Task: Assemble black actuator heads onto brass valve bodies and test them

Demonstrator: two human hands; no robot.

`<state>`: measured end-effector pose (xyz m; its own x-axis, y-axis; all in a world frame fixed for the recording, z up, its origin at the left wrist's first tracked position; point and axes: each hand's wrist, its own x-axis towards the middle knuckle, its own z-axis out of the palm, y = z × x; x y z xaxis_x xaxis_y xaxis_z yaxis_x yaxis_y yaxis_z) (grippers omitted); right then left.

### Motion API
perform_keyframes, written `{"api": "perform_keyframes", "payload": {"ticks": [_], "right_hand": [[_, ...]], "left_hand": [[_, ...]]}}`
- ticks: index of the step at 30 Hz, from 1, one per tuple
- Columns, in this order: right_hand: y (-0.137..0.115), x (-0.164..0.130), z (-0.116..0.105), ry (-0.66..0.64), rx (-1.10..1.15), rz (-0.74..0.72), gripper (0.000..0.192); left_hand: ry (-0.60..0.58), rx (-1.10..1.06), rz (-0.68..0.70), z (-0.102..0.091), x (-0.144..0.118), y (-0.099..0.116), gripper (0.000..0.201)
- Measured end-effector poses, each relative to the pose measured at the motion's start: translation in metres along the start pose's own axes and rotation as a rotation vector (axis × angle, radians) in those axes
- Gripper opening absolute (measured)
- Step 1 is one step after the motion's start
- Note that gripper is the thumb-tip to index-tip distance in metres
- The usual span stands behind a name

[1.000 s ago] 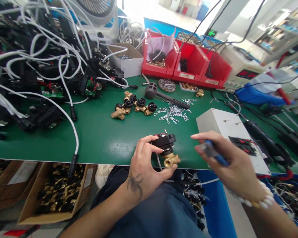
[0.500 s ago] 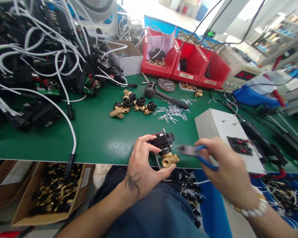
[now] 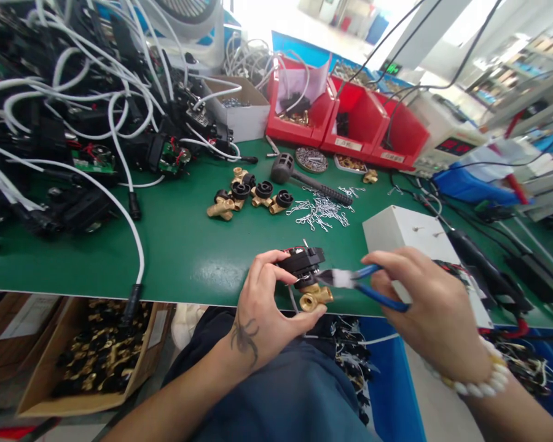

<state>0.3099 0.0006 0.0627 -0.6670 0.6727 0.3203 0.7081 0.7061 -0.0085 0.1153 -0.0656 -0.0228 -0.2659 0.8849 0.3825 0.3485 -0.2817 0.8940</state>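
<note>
Left hand point(image 3: 262, 307) low centre of frame, grip pinching a small brass valve body with a black plastic top point(image 3: 306, 276), thumb under the brass end, fingers curled on the black cap; valve held just over the near edge of the green surface point(image 3: 184, 245). Right hand point(image 3: 431, 307) lower right, grip pressed together round blue-handled pliers point(image 3: 354, 281), pliers tip touching the valve's right side where black top meets brass. White bead bracelet point(image 3: 474, 382) on right wrist. White box with black switches point(image 3: 403, 230) just behind right hand. Mid frame: cluster of loose brass valve fittings with black caps point(image 3: 251, 196), pile of thin silver wire clips point(image 3: 320, 212) beside them, black rubber mallet point(image 3: 299, 175) behind. Red plastic bins point(image 3: 350, 120) upper centre. Tangle of white cables and black modules point(image 3: 74, 116) upper left. Cardboard box of brass and black parts point(image 3: 92, 356) lower left, below the surface edge
</note>
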Motion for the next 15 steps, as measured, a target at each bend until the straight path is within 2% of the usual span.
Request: {"api": "perform_keyframes", "payload": {"ticks": [2,3,4,7,8,9,12,13,14,15], "right_hand": [[-0.001,0.000,-0.003,0.196,0.078,0.093,0.023],[-0.001,0.000,-0.002,0.226,0.086,0.101,0.025],[-0.001,0.000,-0.001,0.189,0.065,0.076,0.026],[-0.002,0.003,0.002,-0.120,-0.060,-0.084,0.029],[-0.002,0.005,0.002,-0.167,-0.089,-0.108,0.029],[-0.002,0.006,0.000,-0.149,-0.087,-0.097,0.028],[-0.004,0.009,-0.005,0.138,0.015,0.027,0.023],[-0.004,0.009,-0.006,0.197,0.031,0.041,0.025],[-0.005,0.010,-0.005,0.191,0.015,0.021,0.026],[-0.005,0.010,-0.003,0.127,-0.026,-0.025,0.027]], "left_hand": [[-0.005,-0.006,-0.010,0.000,0.000,-0.001,0.039],[-0.005,-0.009,-0.016,0.000,0.000,-0.001,0.040],[-0.004,-0.013,-0.020,0.000,0.000,-0.001,0.040],[-0.002,-0.025,-0.033,-0.001,0.000,-0.002,0.041],[0.000,-0.030,-0.037,-0.001,0.000,-0.002,0.041],[0.000,-0.033,-0.039,-0.001,0.000,-0.002,0.040],[-0.007,-0.037,-0.037,0.000,0.001,-0.002,0.039],[-0.008,-0.036,-0.035,0.000,0.001,-0.002,0.039],[-0.008,-0.035,-0.036,0.000,0.001,-0.002,0.039],[-0.006,-0.034,-0.038,0.000,0.001,-0.002,0.040]]}}
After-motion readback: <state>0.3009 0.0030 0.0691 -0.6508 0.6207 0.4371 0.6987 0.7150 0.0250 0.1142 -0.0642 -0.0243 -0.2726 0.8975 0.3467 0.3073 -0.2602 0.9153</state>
